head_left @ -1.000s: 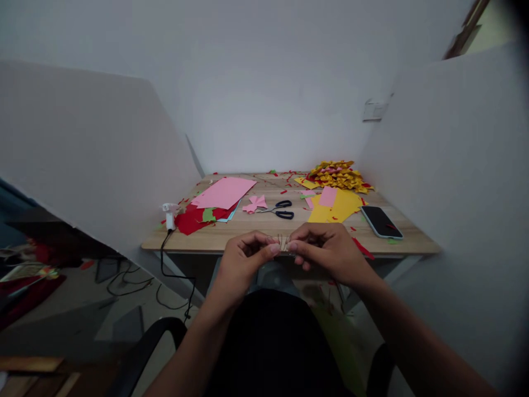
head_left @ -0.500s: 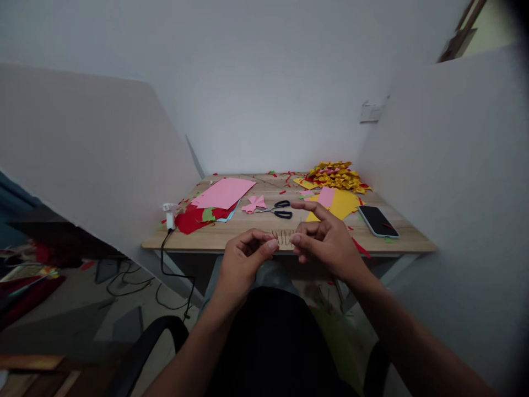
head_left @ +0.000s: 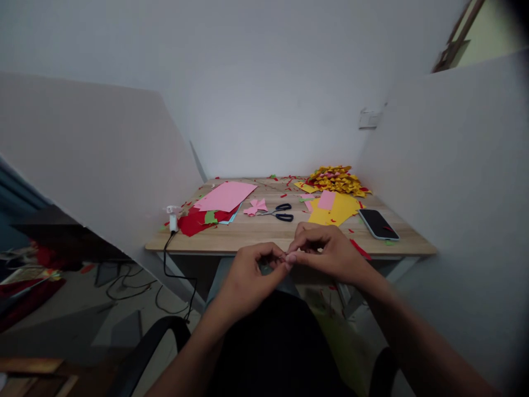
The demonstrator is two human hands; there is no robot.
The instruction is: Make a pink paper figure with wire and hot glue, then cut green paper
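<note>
Fingertip to fingertip, my left hand (head_left: 250, 277) and my right hand (head_left: 328, 251) meet just in front of the table edge. Both are pinched closed on a thin bent wire, almost wholly hidden by the fingers now. Beyond them on the table lie scissors (head_left: 274, 212) with dark handles. The blades touch or overlap a pink paper cutout (head_left: 255, 207).
Pink sheets (head_left: 227, 196) overlap red paper (head_left: 194, 222) at left, near a white corded device (head_left: 173, 221). To the right are yellow sheets (head_left: 341, 208), a heap of folded yellow paper (head_left: 336, 179) and a phone (head_left: 378, 224). White panels (head_left: 467, 154) flank the table (head_left: 243, 238).
My right index finger stretched out half a second ago and has since curled back. My hands have come together, covering the wire's zigzag bends that showed between them.
</note>
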